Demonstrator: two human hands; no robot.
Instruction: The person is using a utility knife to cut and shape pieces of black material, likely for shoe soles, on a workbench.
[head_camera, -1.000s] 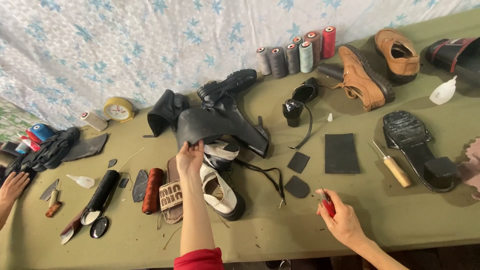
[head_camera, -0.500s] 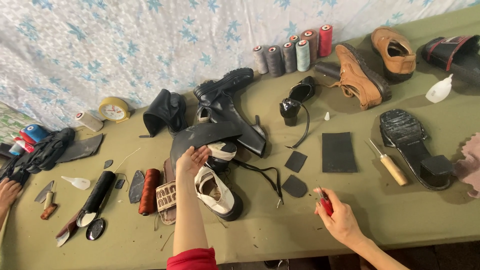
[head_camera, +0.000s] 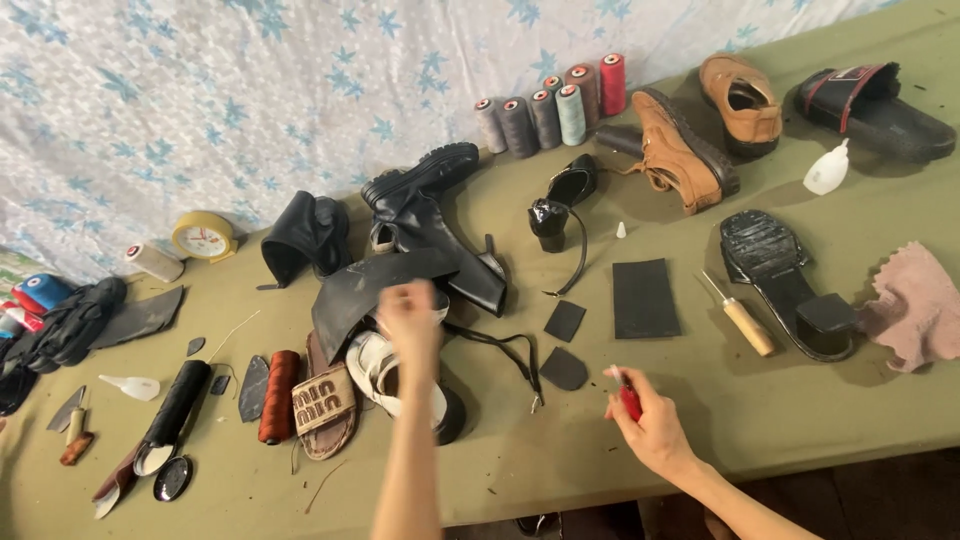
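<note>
My left hand (head_camera: 410, 322) is motion-blurred above a pile of footwear, right at the edge of a black boot's floppy leather shaft (head_camera: 365, 285). Whether it grips the leather is unclear. Under it lie a white shoe (head_camera: 385, 372) and a brown woven sandal (head_camera: 325, 400). The black boot (head_camera: 440, 215) rests on its side behind the pile. My right hand (head_camera: 650, 430) hovers over the table's front edge, closed around a small red tool (head_camera: 630, 400). Black rubber patches (head_camera: 565, 368) lie just left of it.
The olive table (head_camera: 560, 470) carries thread cones (head_camera: 560, 105), tan shoes (head_camera: 685, 150), a black slide (head_camera: 880, 100), a black heeled sole (head_camera: 790, 285), an awl (head_camera: 742, 318), a pink cloth (head_camera: 915, 305), a glue bottle (head_camera: 828, 168), a black rubber sheet (head_camera: 645, 298) and tools at the left.
My left hand has come down and towards me, and the black boot it held up now lies on the pile. My right hand has hardly moved.
</note>
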